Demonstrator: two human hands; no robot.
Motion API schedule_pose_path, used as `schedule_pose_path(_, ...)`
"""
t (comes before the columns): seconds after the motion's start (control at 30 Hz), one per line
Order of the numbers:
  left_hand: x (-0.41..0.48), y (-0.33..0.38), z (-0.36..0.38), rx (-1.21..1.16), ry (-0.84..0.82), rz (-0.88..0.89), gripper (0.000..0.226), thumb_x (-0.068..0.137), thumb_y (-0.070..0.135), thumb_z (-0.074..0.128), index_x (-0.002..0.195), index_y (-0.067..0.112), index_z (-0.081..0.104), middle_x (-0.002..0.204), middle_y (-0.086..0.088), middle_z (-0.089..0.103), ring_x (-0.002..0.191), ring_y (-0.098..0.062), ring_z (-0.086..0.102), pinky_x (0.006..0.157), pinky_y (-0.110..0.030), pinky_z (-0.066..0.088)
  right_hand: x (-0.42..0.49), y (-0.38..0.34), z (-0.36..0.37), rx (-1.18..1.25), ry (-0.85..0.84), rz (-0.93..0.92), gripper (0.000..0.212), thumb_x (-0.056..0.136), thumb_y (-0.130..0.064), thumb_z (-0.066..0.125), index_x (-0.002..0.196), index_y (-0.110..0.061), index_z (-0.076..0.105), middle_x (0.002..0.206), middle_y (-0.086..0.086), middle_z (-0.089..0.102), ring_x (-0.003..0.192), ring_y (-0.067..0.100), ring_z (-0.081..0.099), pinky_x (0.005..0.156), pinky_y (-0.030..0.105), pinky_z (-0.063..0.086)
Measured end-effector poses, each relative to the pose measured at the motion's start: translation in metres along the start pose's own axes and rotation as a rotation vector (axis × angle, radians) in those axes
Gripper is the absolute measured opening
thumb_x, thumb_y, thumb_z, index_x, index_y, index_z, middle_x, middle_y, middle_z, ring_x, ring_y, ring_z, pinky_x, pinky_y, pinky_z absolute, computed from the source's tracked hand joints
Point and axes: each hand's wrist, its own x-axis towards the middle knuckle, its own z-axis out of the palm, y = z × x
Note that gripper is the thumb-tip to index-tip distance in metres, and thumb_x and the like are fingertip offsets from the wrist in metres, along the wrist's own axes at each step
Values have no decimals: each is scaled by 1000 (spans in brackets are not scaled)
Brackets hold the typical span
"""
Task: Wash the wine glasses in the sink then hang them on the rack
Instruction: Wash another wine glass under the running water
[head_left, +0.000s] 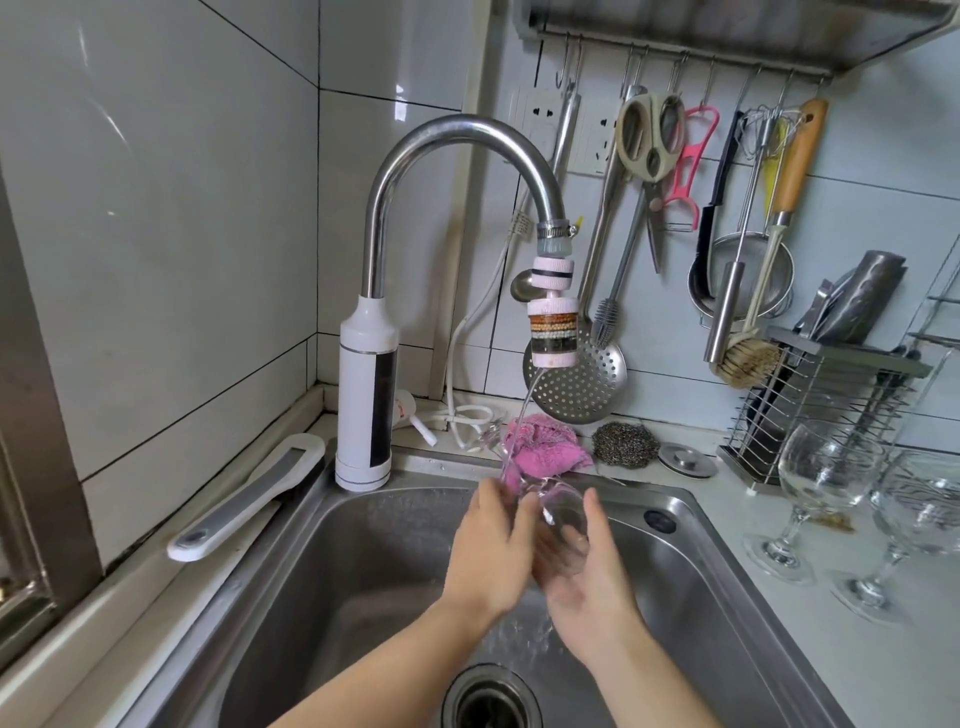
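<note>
A clear wine glass (561, 512) lies tilted between both hands over the steel sink (691, 566), its foot pointing back toward the tap. My right hand (587, 582) cups the bowl from below and the right. My left hand (491, 551) wraps the glass from the left, near the bowl and stem. Water runs from the tap's filter head (553, 325) onto the glass and splashes near the drain (491, 699). Two more wine glasses (815, 478) (919, 509) stand upright on the counter at the right. A hook rail (691, 54) runs along the wall under a shelf.
A pink cloth (550, 449) and a steel scourer (623, 444) lie behind the sink. Scissors, a skimmer (582, 379), a whisk and brushes hang from the rail. A wire knife rack (821, 410) stands at the right, a white-handled tool (249, 493) at the left.
</note>
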Motion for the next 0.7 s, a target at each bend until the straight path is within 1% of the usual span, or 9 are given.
schedule_pose_path(0.1, 2, 2, -2, -276, -84, -175, 34, 97, 52, 58, 103, 18, 55, 94, -2, 76, 89, -18, 74, 89, -42, 57, 0, 4, 1, -208, -108, 0, 45, 76, -45, 71, 104, -11, 75, 89, 15, 74, 71, 20, 73, 58, 34, 58)
schedule_pose_path(0.17, 7, 2, -3, -389, -59, -269, 31, 95, 47, 62, 104, 17, 59, 96, -5, 76, 90, -25, 75, 90, -49, 58, 1, 6, 0, -325, -147, 14, 42, 79, -45, 71, 102, -10, 76, 86, 13, 73, 72, 20, 71, 66, 39, 60)
schedule_pose_path(0.27, 17, -3, -9, -439, -12, -309, 20, 91, 30, 60, 93, 12, 70, 88, -10, 76, 85, -30, 71, 87, -46, 57, 0, 10, -3, -460, -200, 41, 46, 81, -39, 76, 111, -5, 70, 90, 18, 70, 81, 28, 70, 77, 46, 59)
schedule_pose_path(0.37, 22, -6, -16, -499, -89, -335, 33, 97, 22, 55, 79, 5, 76, 84, -16, 78, 78, -28, 73, 85, -43, 58, -2, 13, -7, -554, -312, 58, 52, 66, -31, 89, 108, -6, 71, 96, 22, 70, 86, 34, 69, 80, 47, 58)
schedule_pose_path(0.43, 21, -9, -18, -505, -174, -337, 44, 104, 28, 52, 78, 4, 77, 87, -18, 78, 78, -29, 73, 87, -43, 59, -2, 13, -9, -598, -358, 78, 51, 59, -25, 94, 103, -8, 74, 99, 22, 72, 86, 35, 69, 80, 46, 58)
schedule_pose_path(0.5, 23, -11, -17, -495, -220, -332, 46, 106, 29, 51, 77, 5, 76, 90, -19, 78, 77, -27, 72, 85, -40, 59, -1, 13, -11, -650, -355, 86, 45, 54, -22, 92, 96, -13, 76, 97, 20, 73, 83, 32, 70, 77, 43, 58)
schedule_pose_path(0.57, 26, -11, -14, -507, -226, -333, 37, 108, 19, 48, 80, 5, 69, 90, -17, 78, 73, -24, 69, 74, -34, 59, -1, 16, -11, -755, -325, 64, 38, 51, -20, 87, 88, -21, 77, 90, 11, 75, 76, 25, 70, 73, 40, 58)
schedule_pose_path(0.63, 26, -8, -11, -499, -204, -326, 22, 107, 6, 43, 89, 8, 56, 88, -12, 75, 73, -22, 65, 68, -29, 57, 0, 20, -8, -932, -262, -21, 45, 47, -22, 81, 90, -24, 73, 86, 3, 75, 74, 19, 68, 72, 43, 58)
schedule_pose_path(0.7, 24, -8, -8, -437, -185, -299, 11, 104, 6, 47, 96, 9, 53, 91, -9, 74, 77, -20, 66, 72, -30, 56, 3, 24, -6, -1055, -147, -122, 57, 41, -28, 78, 97, -23, 67, 88, 1, 76, 78, 17, 69, 78, 48, 58)
